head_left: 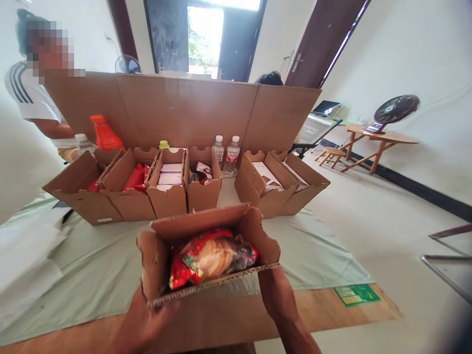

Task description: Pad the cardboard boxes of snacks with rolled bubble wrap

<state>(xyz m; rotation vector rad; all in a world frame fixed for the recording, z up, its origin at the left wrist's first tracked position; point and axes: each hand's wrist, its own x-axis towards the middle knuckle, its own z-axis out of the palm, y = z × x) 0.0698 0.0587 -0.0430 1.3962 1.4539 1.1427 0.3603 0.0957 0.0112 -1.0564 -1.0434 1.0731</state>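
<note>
Here, in the head view, gripping an open-topped carton [199, 222] from below with left hand [157, 312] and right hand [273, 280] toward opposite ends.
Holding it above the desk [320, 317] and its pale cloth [99, 275], nearer than the row of cardboard boxes [167, 200], with a red snack packet [212, 258] inside.

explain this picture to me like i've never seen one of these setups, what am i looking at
There is no machine here: a camera worn on a person's head looks forward and down at their bare left hand and right hand. Together they hold an open cardboard box, tilted toward the camera, with red packaging inside. Ahead, six similar boxes stand on a pale green cloth, four left of a gap and two right. Two clear bottles stand behind, near that gap.
</note>
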